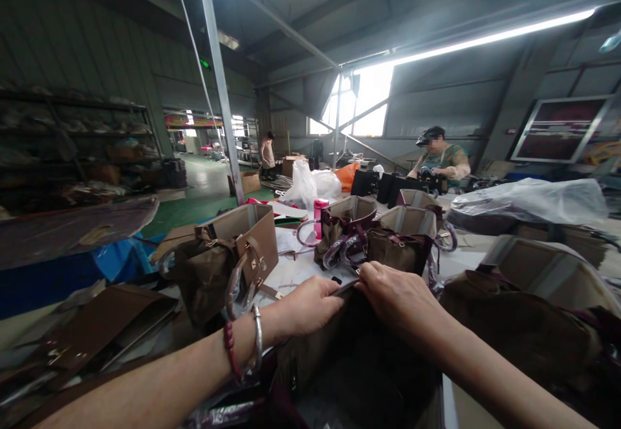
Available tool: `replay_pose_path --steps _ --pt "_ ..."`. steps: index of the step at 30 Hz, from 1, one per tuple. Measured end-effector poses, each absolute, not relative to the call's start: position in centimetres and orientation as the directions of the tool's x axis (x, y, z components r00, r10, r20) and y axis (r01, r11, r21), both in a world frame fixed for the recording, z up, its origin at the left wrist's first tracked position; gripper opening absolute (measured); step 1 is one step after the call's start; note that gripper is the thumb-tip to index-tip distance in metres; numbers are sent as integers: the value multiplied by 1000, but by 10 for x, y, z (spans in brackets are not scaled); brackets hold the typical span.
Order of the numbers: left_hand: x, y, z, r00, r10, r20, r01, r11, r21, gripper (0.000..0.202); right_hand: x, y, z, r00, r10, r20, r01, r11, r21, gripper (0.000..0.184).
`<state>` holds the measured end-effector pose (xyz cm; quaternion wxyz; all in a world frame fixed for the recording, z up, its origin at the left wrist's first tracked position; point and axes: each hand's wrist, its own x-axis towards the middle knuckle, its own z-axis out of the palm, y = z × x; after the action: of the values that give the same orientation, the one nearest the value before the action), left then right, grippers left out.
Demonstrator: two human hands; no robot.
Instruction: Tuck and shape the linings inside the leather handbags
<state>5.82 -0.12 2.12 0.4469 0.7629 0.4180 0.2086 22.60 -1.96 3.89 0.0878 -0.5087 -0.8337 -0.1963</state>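
Observation:
Right in front of me stands a dark brown handbag [369,358], its dim inside facing up toward me. My left hand [310,304] closes on the bag's far top edge, thumb pressed along it. Close beside it, my right hand [395,293] pinches the same edge with curled fingers. The undersides of both hands' fingers are partly hidden behind the rim. Beyond my hands sit a brown handbag with dark maroon trim [400,248] and a similar bag [347,219]. To the left is a tan handbag [259,241] with plastic-wrapped handles.
More brown bags lie at right [514,319] and at left [97,325]. Clear plastic sheeting [533,202] covers items at the back right. A pink bottle [318,215] stands mid-table. A co-worker [444,160] sits across; another person [268,154] stands farther off. A metal post [220,86] rises at left.

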Motion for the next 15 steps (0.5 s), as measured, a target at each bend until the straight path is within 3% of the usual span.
replay_pose_path --steps 3,6,11,15 --pt "60 1 22 623 782 32 365 -326 872 34 226 -19 38 -462 813 354 886 406 224 7" --pt "62 4 27 680 733 12 313 -305 899 36 224 -20 38 -452 818 355 891 401 212 7" --pt "67 13 31 627 777 -49 437 -299 848 16 222 -20 38 -444 828 343 896 400 195 7" --pt "69 15 27 577 816 -31 450 -287 846 22 224 -20 37 -439 824 357 898 414 150 8"
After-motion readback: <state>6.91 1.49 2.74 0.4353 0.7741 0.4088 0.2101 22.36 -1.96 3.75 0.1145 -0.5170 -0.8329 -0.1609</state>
